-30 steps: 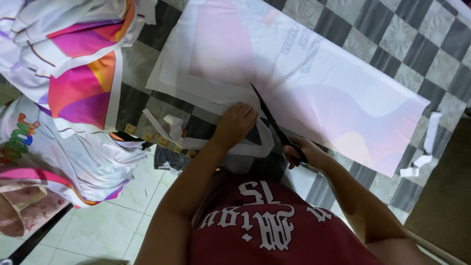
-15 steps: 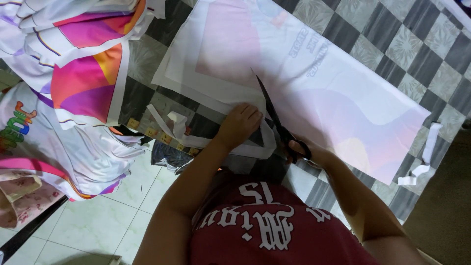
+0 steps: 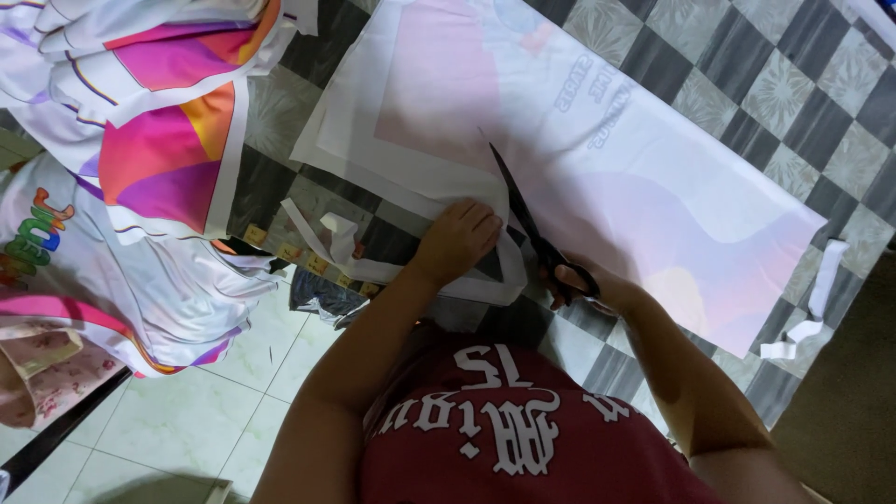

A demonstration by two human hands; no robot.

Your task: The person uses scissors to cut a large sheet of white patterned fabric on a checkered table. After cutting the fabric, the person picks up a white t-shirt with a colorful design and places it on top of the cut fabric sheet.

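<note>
A large white fabric sheet (image 3: 607, 159) with pale pink and yellow printed areas lies across a grey chequered table (image 3: 803, 84). My right hand (image 3: 583, 285) grips black scissors (image 3: 523, 215) whose blades point away from me into the sheet. My left hand (image 3: 459, 238) presses flat on the fabric's near edge, just left of the blades. A cut white strip (image 3: 509, 271) curls between the two hands.
Printed pink, orange and purple fabric pieces (image 3: 149, 121) are piled at the left, hanging off the table. White trimmed strips (image 3: 341, 238) lie near the table edge, more strips (image 3: 812, 308) at the right. Pale floor tiles (image 3: 196, 411) show below.
The scissors have advanced further into the sheet, away from me. My left hand has shifted slightly along the fabric edge with them.
</note>
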